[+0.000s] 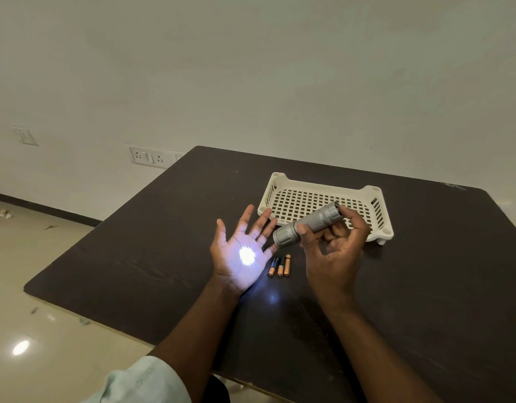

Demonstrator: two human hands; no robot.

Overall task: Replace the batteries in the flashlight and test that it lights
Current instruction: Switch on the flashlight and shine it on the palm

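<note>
My right hand (335, 251) grips a grey metal flashlight (307, 223) above the dark table, thumb on its barrel and a fingertip at its tail cap. Its head points down and left. The flashlight is lit: a bright white spot falls on the palm of my left hand (240, 251), which is held flat, palm up, fingers spread, holding nothing. A fainter glow lies on the table just below that hand. Three copper-and-black batteries (279, 266) lie side by side on the table between my hands.
A white perforated plastic tray (376, 210) stands on the dark table (134, 271) behind my right hand. The table's left edge runs diagonally beside a glossy floor. Wall sockets (149, 157) sit on the wall at the back left.
</note>
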